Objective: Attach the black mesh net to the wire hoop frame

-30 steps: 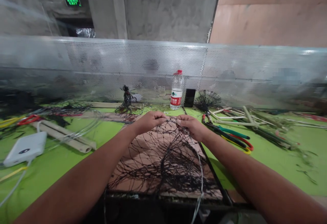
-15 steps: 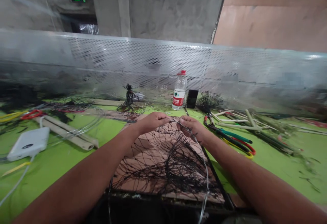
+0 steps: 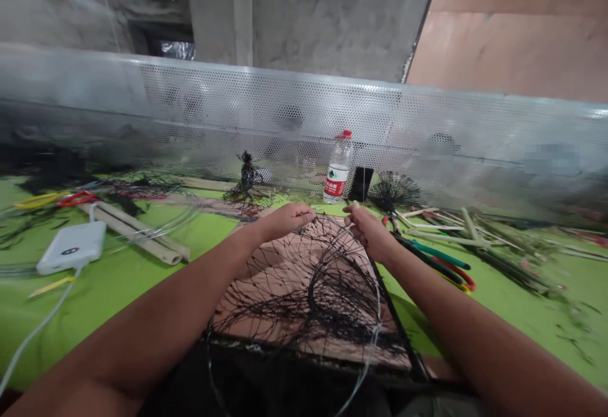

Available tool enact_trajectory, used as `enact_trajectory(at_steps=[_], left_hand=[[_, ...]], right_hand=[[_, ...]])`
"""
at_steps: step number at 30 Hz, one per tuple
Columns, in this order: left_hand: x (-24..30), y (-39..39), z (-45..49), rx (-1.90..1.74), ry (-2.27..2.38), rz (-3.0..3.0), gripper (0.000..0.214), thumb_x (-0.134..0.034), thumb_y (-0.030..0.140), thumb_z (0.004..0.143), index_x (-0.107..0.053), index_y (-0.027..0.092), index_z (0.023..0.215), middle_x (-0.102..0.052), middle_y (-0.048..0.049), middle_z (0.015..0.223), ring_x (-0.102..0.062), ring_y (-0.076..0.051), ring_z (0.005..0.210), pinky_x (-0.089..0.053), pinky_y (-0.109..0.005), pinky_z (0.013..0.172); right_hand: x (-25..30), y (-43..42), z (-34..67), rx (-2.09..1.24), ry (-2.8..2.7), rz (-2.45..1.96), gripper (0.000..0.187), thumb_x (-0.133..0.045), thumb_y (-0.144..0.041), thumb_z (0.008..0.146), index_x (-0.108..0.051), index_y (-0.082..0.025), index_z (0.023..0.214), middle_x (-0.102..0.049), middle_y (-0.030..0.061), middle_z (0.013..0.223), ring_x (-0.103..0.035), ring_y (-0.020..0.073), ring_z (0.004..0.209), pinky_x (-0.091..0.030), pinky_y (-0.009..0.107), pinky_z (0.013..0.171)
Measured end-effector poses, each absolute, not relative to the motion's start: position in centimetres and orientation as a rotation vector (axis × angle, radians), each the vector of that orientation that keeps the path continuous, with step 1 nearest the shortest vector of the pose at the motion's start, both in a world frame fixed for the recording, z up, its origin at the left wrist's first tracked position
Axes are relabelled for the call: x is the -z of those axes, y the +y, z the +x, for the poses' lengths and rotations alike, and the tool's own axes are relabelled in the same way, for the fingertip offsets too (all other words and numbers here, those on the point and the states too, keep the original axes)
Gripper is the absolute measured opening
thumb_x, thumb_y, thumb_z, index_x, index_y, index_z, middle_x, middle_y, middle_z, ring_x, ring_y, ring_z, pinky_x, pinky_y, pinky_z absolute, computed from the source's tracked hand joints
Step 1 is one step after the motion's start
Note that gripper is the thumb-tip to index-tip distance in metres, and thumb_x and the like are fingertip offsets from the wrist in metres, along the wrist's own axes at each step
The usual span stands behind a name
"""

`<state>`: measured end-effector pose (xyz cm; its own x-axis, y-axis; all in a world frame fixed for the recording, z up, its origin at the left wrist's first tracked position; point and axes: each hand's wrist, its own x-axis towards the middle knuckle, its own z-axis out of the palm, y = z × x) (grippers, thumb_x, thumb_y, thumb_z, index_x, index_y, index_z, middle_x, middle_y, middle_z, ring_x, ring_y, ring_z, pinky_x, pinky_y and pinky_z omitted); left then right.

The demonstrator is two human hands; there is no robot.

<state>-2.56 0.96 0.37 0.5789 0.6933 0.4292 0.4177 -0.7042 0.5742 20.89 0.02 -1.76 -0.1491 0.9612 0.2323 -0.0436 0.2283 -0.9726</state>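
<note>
My left hand [image 3: 289, 220] is closed, thumb and forefinger pinching the top edge of a black mesh net [image 3: 327, 303]. The net lies loosely bunched over a pinkish-brown board in front of me. A little to the right, my right hand [image 3: 367, 232] has its fingers curled in at the net's upper right; what sits between its fingertips is too small to make out. A thin silvery wire [image 3: 379, 322] curves along the net's right side and hangs down past the near edge of the board.
A water bottle [image 3: 336, 170] and a black phone-like slab [image 3: 361, 184] stand at the back by a perforated metal screen [image 3: 266, 106]. Pliers [image 3: 439, 258] and cut stems lie right. At left are a white power bank [image 3: 73, 247], bamboo pieces [image 3: 142, 233] and red-handled scissors [image 3: 76, 199].
My right hand has moved away from my left, widening the gap between them. The wire has dropped away from the right fingers and swung inward. The view has shifted slightly.
</note>
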Motion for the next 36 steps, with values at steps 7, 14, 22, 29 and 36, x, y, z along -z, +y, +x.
enact_trajectory(at_steps=[7,14,22,29,36], left_hand=[[0.1,1.9,-2.9,-0.864,0.904,2.419,0.04,-0.04,0.048,0.083,-0.061,0.014,0.079,-0.06,-0.0036,0.077,-0.051,-0.015,0.072,-0.038,-0.025,0.068],[0.2,2.0,-3.0,-0.855,0.927,2.377,0.037,-0.043,0.046,0.082,-0.062,0.014,0.083,-0.059,-0.0028,0.075,-0.05,-0.015,0.071,-0.038,-0.025,0.067],[0.0,1.4,-3.0,-0.868,1.018,2.357,0.034,-0.043,0.042,0.082,-0.063,0.015,0.084,-0.061,-0.0037,0.081,-0.051,-0.015,0.072,-0.038,-0.025,0.065],[0.3,1.6,-3.0,-0.904,0.937,2.335,0.029,-0.046,0.038,0.082,-0.064,0.015,0.082,-0.064,-0.0043,0.083,-0.054,-0.016,0.077,-0.039,-0.026,0.072],[0.5,2.1,-3.0,-0.962,0.945,2.21,0.035,-0.05,0.041,0.079,-0.065,0.014,0.095,-0.062,-0.0043,0.079,-0.053,-0.015,0.073,-0.039,-0.025,0.069]], right_hand=[[1.3,-0.9,20.9,-1.048,-1.548,-0.916,0.036,-0.055,-0.041,0.076,-0.056,-0.021,0.105,-0.044,-0.0053,0.06,-0.025,0.0044,0.039,-0.015,0.019,0.036],[1.1,-1.3,20.9,-1.008,-1.621,-1.006,0.035,-0.047,-0.05,0.081,-0.057,-0.022,0.098,-0.045,-0.0036,0.062,-0.027,0.0053,0.043,-0.016,0.019,0.039],[1.3,-1.1,20.9,-1.053,-1.622,-0.986,0.04,-0.054,-0.048,0.077,-0.055,-0.019,0.104,-0.042,-0.0046,0.058,-0.026,0.0046,0.041,-0.014,0.018,0.037],[1.6,-0.5,21.5,-0.985,-1.641,-1.064,0.036,-0.042,-0.053,0.081,-0.052,-0.019,0.09,-0.04,-0.0055,0.056,-0.024,0.0051,0.04,-0.014,0.018,0.037],[1.3,-1.0,20.7,-0.703,-1.929,-1.146,0.027,-0.053,-0.038,0.075,-0.057,-0.016,0.091,-0.052,-0.0004,0.066,-0.044,0.0112,0.058,-0.034,0.022,0.052]])
